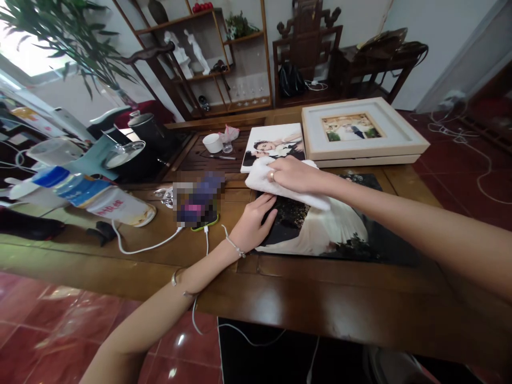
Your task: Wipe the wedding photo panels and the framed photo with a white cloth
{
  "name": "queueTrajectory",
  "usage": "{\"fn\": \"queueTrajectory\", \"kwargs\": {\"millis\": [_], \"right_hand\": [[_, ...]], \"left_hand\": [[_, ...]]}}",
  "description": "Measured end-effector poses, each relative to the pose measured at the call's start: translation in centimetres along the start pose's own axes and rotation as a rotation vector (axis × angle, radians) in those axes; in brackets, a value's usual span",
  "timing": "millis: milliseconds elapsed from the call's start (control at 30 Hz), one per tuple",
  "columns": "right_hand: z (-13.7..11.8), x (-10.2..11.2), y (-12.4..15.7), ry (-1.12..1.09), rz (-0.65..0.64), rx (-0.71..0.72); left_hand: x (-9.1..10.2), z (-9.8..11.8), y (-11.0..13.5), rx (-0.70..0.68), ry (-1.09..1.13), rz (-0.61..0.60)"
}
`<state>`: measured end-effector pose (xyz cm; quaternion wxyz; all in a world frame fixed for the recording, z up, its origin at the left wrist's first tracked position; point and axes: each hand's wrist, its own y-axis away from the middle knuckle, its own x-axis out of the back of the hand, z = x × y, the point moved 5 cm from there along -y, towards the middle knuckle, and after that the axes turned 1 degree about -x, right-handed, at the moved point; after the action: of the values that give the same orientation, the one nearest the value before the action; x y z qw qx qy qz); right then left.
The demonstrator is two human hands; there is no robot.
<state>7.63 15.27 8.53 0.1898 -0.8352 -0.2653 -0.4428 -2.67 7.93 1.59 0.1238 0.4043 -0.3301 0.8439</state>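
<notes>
My right hand (294,175) is closed on a folded white cloth (258,178), pressed against the upper left part of a dark photo panel (340,226). That panel lies flat on the wooden table and shows a pale, flowing dress; the cloth and my right forearm cover part of it. At the panel's left edge rests my left hand (254,223), fingers stretched out and holding nothing. Just beyond the cloth is a smaller white-edged photo panel (276,136) picturing people. A light wooden photo frame (364,152) with a white mat sits to its right.
Phones (200,208) with white cables lie left of my hand. A blue-capped bottle (116,200) stands farther left, near a dark pot (132,157). A slatted tea tray (200,149) bears a white cup (213,143). Cables hang below the table's front edge (256,304).
</notes>
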Motion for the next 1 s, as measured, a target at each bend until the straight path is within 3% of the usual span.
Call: {"fn": "queueTrajectory", "kwargs": {"millis": [167, 500, 667, 800, 1000], "right_hand": [[1.5, 1.1, 1.9, 0.062, 0.004, -0.071], [9.3, 5.7, 12.8, 0.135, 0.077, -0.274], [11.9, 7.2, 14.2, 0.194, 0.152, -0.334], [10.9, 6.0, 15.1, 0.230, 0.148, -0.291], [5.0, 0.4, 19.8, 0.217, 0.149, -0.079]], "left_hand": [[0.0, -0.1, 0.1, -0.004, -0.003, 0.013], [0.0, -0.2, 0.1, 0.008, 0.001, -0.009], [0.0, -0.1, 0.0, 0.010, -0.001, -0.010], [0.1, -0.1, 0.0, 0.011, 0.003, -0.011], [-0.1, -0.1, 0.0, 0.012, 0.002, -0.020]]}}
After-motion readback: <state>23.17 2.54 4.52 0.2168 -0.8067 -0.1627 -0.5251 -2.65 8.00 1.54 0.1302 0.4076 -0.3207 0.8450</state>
